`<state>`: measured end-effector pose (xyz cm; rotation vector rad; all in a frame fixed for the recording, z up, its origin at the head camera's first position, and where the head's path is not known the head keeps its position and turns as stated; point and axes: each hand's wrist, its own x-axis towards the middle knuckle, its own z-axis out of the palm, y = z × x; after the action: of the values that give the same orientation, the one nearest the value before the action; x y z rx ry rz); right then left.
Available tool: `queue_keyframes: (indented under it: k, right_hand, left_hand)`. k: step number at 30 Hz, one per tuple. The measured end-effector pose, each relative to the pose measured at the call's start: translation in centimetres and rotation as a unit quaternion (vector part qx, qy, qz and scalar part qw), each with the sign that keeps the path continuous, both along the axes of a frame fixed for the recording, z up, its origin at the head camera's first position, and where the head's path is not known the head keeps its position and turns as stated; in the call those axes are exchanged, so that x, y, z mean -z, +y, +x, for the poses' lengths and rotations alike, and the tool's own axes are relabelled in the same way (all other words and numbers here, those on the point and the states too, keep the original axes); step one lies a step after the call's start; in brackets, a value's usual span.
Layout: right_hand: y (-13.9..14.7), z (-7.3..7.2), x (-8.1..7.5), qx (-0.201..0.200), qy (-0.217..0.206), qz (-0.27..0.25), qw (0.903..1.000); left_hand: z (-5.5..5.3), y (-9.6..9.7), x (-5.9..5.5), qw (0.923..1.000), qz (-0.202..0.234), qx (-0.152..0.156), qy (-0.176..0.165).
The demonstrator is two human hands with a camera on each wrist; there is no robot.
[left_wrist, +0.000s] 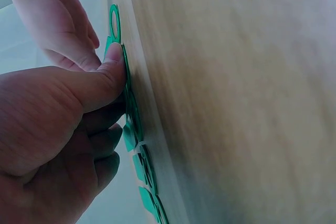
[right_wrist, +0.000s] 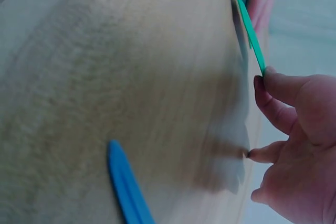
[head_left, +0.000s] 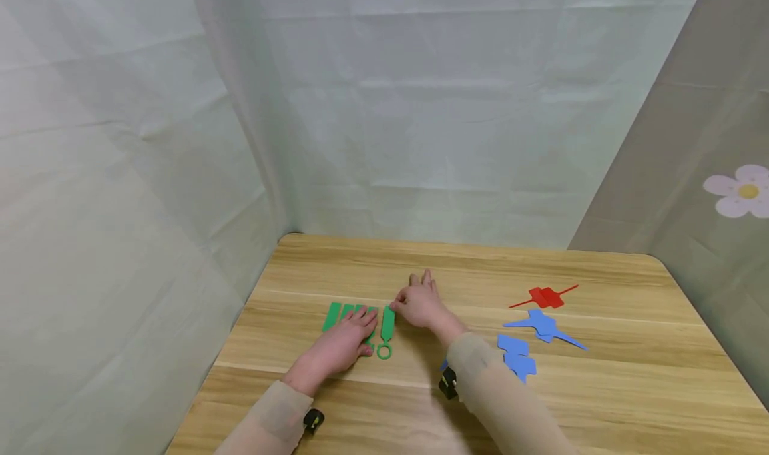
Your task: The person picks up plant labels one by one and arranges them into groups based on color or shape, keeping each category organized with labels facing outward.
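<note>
Several flat green plastic tags with ring ends lie side by side on the wooden table. My right hand (head_left: 420,305) pinches the far end of the rightmost green tag (head_left: 388,323) between thumb and forefinger, its other fingers spread. The right wrist view shows this tag (right_wrist: 247,22) tilted, the pinched end raised off the wood. Just left of it, my left hand (head_left: 341,345) rests over the neighbouring green tags (head_left: 332,316), fingers stretched forward and partly hiding them. In the left wrist view its thumb (left_wrist: 113,72) touches the row near a ring (left_wrist: 114,22).
On the right of the table (head_left: 637,375) lie two overlapping red tags (head_left: 545,297) with thin stems. Nearer are blue pointed tags (head_left: 541,324) and more blue pieces (head_left: 518,356), partly behind the right sleeve. White cloth (head_left: 450,141) hangs behind the table.
</note>
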<state>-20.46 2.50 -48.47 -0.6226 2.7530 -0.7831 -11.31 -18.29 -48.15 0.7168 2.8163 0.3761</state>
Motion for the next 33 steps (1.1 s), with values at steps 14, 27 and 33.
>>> queue_keyframes:
  k: [14,27,33]
  right_hand:
    - [-0.69,0.64,-0.23,0.025,0.003,0.018,0.9995]
    - [-0.67,0.76,0.01,0.029,0.0,0.023,0.9993]
    - [-0.54,0.79,0.08,0.028,-0.002,0.02,0.9994]
  left_hand:
    - [-0.1,0.02,0.26,1.0,-0.009,0.001,0.004]
    - [-0.17,0.02,0.3,0.9999,-0.013,0.001,0.004]
    - [-0.13,0.0,0.35,0.9999,-0.01,0.0,0.006]
